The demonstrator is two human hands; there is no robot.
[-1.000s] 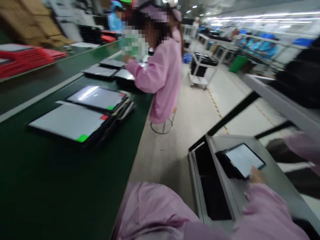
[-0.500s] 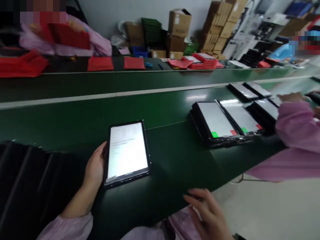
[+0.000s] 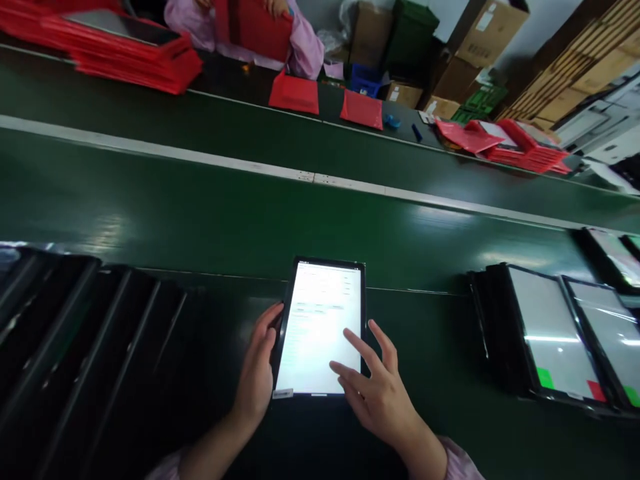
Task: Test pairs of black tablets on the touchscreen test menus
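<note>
A tablet (image 3: pixel 320 320) with a lit white screen stands in front of me at the green bench, its lower left corner bearing a small label. Along its left edge my left hand (image 3: pixel 257 367) is closed on it, the thumb at the side and the other fingers partly hidden. Over the right part of the screen hovers my right hand (image 3: pixel 375 387), holding nothing, fingers spread. Its index fingertip is at the glass; whether it touches I cannot tell.
Dark tablets stand in a row (image 3: pixel 90 340) on my left. To the right lie stacked tablets (image 3: pixel 550 327) with green and red stickers. Beyond the pale strip (image 3: pixel 225 162), red pouches (image 3: pixel 125 57) lie piled, and a co-worker (image 3: pixel 305 43) holds a red folder-like item (image 3: pixel 255 30).
My right hand has come up from the bench's near edge to the tablet's screen. The view has swung left, and the co-worker on the right is out of sight.
</note>
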